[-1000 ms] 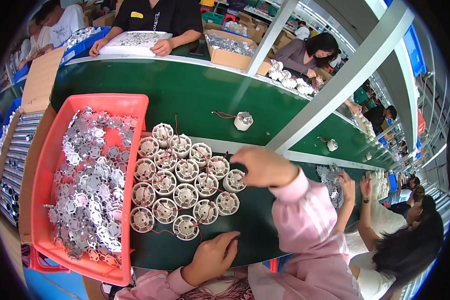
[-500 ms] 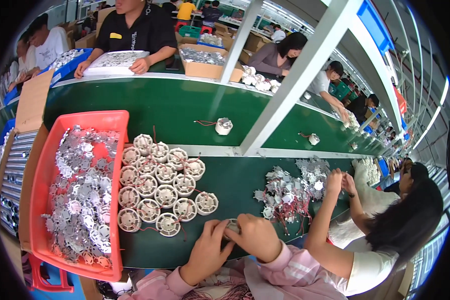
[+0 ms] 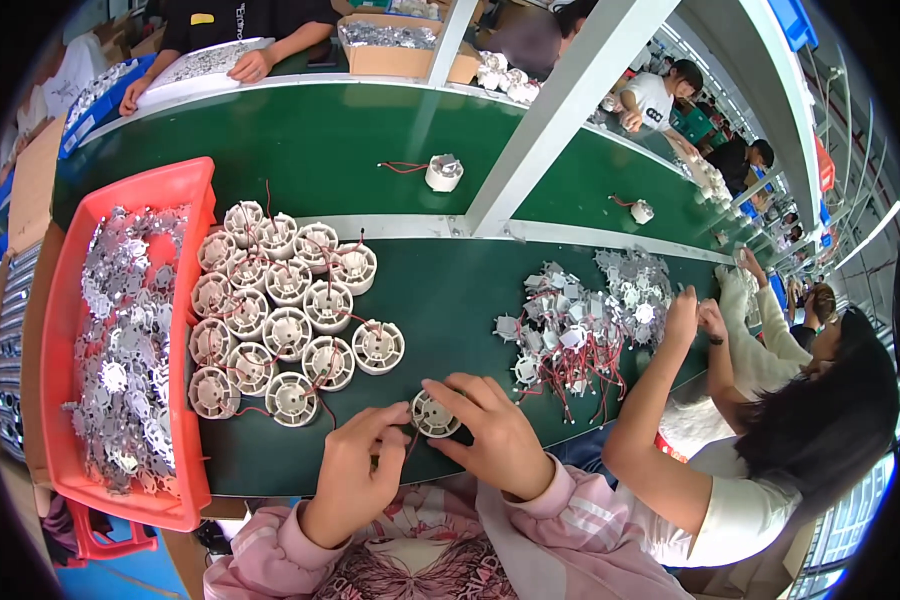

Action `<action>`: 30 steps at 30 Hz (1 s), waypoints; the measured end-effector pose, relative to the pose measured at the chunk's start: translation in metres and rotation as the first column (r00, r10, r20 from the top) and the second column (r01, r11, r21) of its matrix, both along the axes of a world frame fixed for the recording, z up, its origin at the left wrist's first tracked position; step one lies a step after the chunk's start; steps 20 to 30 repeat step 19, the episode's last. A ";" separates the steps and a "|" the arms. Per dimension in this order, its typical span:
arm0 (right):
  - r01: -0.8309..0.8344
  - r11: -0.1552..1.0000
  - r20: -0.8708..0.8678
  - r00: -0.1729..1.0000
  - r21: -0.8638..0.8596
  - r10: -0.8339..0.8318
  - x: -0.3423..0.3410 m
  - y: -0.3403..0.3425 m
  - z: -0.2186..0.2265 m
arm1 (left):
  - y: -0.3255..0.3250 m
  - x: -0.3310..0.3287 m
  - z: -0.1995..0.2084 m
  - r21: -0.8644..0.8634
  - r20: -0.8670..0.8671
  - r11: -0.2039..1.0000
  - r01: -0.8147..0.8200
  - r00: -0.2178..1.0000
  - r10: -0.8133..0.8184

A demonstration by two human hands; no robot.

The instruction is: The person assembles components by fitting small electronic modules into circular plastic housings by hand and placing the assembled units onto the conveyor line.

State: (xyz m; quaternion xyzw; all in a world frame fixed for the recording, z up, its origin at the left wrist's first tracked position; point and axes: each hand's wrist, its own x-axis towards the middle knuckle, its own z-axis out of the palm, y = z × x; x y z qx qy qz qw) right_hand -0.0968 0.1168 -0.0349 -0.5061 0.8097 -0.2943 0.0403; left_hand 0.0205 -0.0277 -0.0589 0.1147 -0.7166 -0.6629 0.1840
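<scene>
A round white plastic housing with a spoked face (image 3: 435, 413) is held at the near edge of the green bench, its face turned up. My right hand (image 3: 500, 440) grips it between thumb and fingers from the right side. At its left edge, my left hand (image 3: 362, 465) is closed in a pinch; a thin dark strand shows by its fingertips, but what they hold is too small to make out. Just left and beyond, several similar white housings (image 3: 288, 334) with red wires stand in close rows.
A red tray (image 3: 192, 400) of loose silvery plates stands at left, beside a cardboard box of metal parts (image 3: 15, 330). Plates with red wires (image 3: 570, 330) lie piled at right, near a co-worker's arms (image 3: 660, 400). Single housings (image 3: 444, 173) sit on the green belt behind a white post (image 3: 560, 120).
My hands have spread apart around the housing, uncovering its spoked face. My left hand has shifted left. The view has tilted downward, and the co-worker at right has moved their hands slightly.
</scene>
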 end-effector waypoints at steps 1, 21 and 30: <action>0.003 1.000 0.012 1.000 0.002 -0.003 0.001 0.001 -0.002 | 0.001 0.000 0.005 -0.042 0.098 0.999 0.006 0.995 -0.002; 0.066 0.998 0.102 0.993 -0.019 -0.064 -0.002 0.028 0.015 | 0.003 0.005 0.006 -0.676 0.061 0.726 -0.124 0.973 0.223; 0.066 0.998 0.102 0.993 -0.019 -0.064 -0.002 0.028 0.015 | 0.003 0.005 0.006 -0.676 0.061 0.726 -0.124 0.973 0.223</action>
